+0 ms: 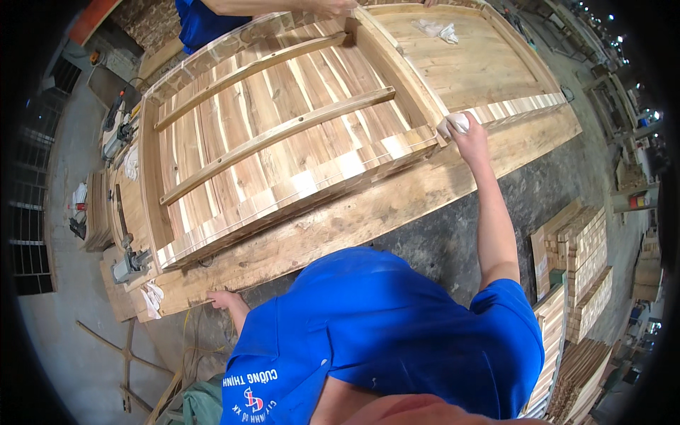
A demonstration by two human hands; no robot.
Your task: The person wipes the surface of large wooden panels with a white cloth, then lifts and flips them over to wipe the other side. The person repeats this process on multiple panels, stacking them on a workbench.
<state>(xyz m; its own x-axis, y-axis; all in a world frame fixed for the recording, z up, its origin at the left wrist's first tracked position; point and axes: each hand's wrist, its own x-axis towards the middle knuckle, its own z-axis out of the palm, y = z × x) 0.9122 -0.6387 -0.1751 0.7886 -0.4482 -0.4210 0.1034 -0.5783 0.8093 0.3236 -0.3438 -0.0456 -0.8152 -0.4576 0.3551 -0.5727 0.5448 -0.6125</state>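
Observation:
My right hand (469,137) is closed round a wadded white cloth (457,123). It presses the cloth to the near corner of a wooden panel frame (347,164), where this frame meets a second framed panel (482,60). Two wooden battens (283,142) cross the planked inside of the first panel. Low at the left, my left hand (225,299) rests at the near edge of the wooden workbench (340,237), its fingers stretched out and nothing visible in them. Another white rag (151,298) lies on the bench close to that hand.
Across the bench a co-worker in blue (209,25) has a hand (333,7) on the frame's far side. A crumpled white cloth (438,30) lies on the second panel. Power tools (127,265) line the bench's left end. Stacked wood blocks (577,248) stand on the right.

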